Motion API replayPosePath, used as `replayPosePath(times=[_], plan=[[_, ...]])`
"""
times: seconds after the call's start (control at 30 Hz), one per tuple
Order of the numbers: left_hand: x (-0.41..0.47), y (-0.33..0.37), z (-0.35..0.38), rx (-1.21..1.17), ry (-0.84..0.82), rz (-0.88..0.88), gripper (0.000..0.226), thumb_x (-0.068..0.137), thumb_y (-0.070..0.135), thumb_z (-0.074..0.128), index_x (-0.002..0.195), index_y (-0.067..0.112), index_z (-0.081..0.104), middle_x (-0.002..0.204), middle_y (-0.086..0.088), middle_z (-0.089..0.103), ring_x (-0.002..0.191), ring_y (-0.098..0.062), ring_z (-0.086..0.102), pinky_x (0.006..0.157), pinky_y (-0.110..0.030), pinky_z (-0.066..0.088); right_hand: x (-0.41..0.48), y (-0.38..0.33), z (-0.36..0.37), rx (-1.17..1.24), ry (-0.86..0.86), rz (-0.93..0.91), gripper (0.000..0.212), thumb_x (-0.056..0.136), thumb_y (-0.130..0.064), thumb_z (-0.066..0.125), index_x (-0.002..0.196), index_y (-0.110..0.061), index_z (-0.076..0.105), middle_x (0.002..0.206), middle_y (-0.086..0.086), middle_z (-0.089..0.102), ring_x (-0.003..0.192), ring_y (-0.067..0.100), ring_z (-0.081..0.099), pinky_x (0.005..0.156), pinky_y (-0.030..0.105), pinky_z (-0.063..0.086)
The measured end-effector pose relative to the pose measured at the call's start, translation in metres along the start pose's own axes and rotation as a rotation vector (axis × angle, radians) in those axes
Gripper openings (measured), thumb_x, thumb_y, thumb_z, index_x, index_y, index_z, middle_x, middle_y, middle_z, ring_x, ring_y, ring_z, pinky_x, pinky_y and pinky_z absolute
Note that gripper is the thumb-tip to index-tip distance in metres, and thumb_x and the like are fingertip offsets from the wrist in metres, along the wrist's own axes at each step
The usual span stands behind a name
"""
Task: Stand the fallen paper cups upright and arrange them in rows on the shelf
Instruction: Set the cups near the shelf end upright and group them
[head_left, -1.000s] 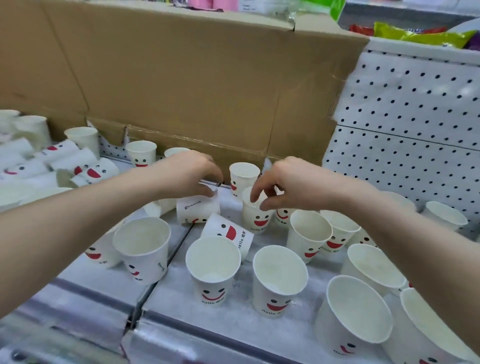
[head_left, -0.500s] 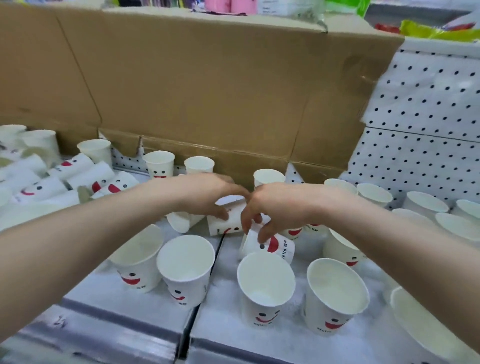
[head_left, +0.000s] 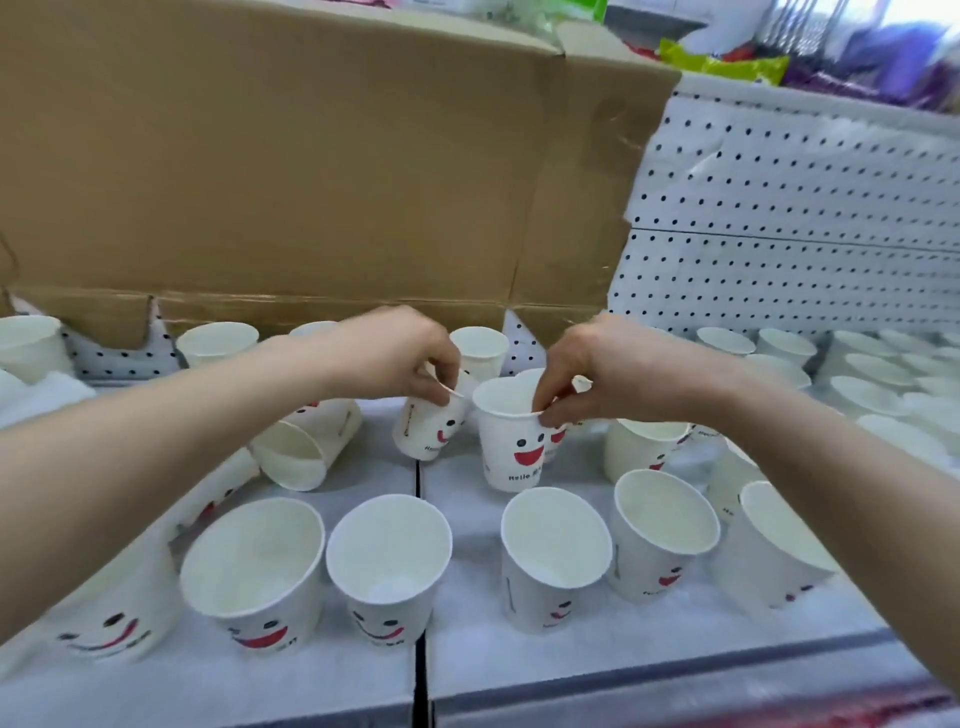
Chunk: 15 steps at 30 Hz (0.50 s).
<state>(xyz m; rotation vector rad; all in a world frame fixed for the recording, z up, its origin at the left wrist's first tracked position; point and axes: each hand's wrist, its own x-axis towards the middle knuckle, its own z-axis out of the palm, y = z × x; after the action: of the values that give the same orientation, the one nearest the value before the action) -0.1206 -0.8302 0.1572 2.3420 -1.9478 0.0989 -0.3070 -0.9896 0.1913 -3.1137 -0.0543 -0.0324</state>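
Note:
White paper cups printed with red smiling faces cover the white shelf (head_left: 467, 670). My left hand (head_left: 395, 353) pinches the rim of a tilted cup (head_left: 426, 431) lifted off the shelf. My right hand (head_left: 587, 369) pinches the rim of an upright cup (head_left: 511, 447), fingers inside and thumb outside. One cup (head_left: 301, 452) lies on its side to the left, under my left forearm. Several upright cups form a front row (head_left: 389, 566). More upright cups (head_left: 784, 345) line the back right.
A large brown cardboard sheet (head_left: 311, 156) leans against the white pegboard back wall (head_left: 805, 234). A seam (head_left: 418, 519) splits the shelf into two panels. Colourful packets (head_left: 727, 62) lie on the shelf above. More cups sit at the far left (head_left: 26, 343).
Both hands have lifted the two fallen cups they were reaching for; the right one now stands upright, the left one hangs tilted. The camera has moved closer and lower.

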Motion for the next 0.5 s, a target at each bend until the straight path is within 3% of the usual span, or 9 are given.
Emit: replayPosePath(times=[0.13,0.23,0.5], plan=[[-0.012,-0.001,-0.004,-0.007,0.101,-0.024,0.007,0.081,0.032,0.072,0.085,0.028,0.068,0.073,0.017,0.057,0.068,0.000,0.050,0.061,-0.023,0.036,0.001,-0.008,0.011,-0.046,0.024,-0.038,0.006,0.079,-0.034,0.074,0.084,-0.033,0.076,0.073,-0.016,0.068,0.070,0.006,0.058,0.062,0.026,0.046],[-0.016,0.000,0.006,0.032,0.094,-0.057,0.007,0.081,0.031,0.072,0.086,0.028,0.068,0.076,0.015,0.061,0.074,-0.008,0.056,0.065,-0.027,0.045,0.003,-0.013,0.018,-0.061,-0.071,-0.065,0.008,0.077,-0.035,0.076,0.082,-0.029,0.077,0.074,-0.012,0.068,0.071,0.008,0.059,0.067,0.031,0.050],[-0.020,-0.002,0.020,0.153,0.065,-0.055,0.009,0.084,0.028,0.068,0.094,0.028,0.068,0.089,0.011,0.065,0.087,-0.015,0.059,0.072,-0.036,0.050,0.005,-0.009,0.018,0.053,-0.175,-0.063,0.013,0.076,-0.044,0.076,0.083,-0.033,0.077,0.071,-0.017,0.064,0.071,0.005,0.060,0.064,0.027,0.050]])
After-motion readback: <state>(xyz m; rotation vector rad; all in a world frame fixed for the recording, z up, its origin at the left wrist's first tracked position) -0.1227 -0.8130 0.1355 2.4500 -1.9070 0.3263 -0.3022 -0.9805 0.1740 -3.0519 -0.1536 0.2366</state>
